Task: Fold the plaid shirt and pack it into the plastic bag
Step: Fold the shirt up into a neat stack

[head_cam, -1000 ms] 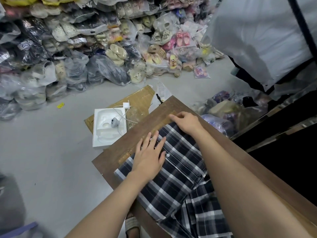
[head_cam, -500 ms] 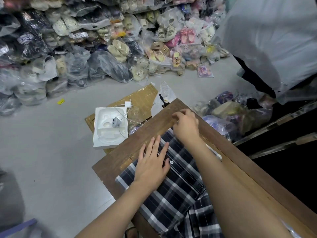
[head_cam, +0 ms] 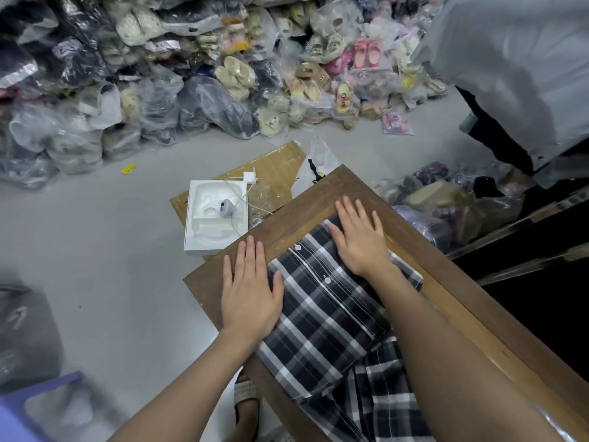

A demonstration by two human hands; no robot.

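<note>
The navy-and-white plaid shirt lies partly folded on a brown wooden table, its lower part hanging over the near edge. My left hand rests flat, fingers spread, half on the shirt's left edge and half on the wood. My right hand presses flat on the shirt's far end by the button placket. Neither hand grips anything. A clear plastic sheet, perhaps the bag, shows at the table's near right edge.
On the grey floor beyond the table lie a white moulded tray with a small charger and cable, flattened cardboard, and a big heap of bagged shoes. Another person in a pale top stands at the right.
My right hand came off the shirt's far corner and now lies flat on the fabric. My left hand slid left to the shirt's edge.
</note>
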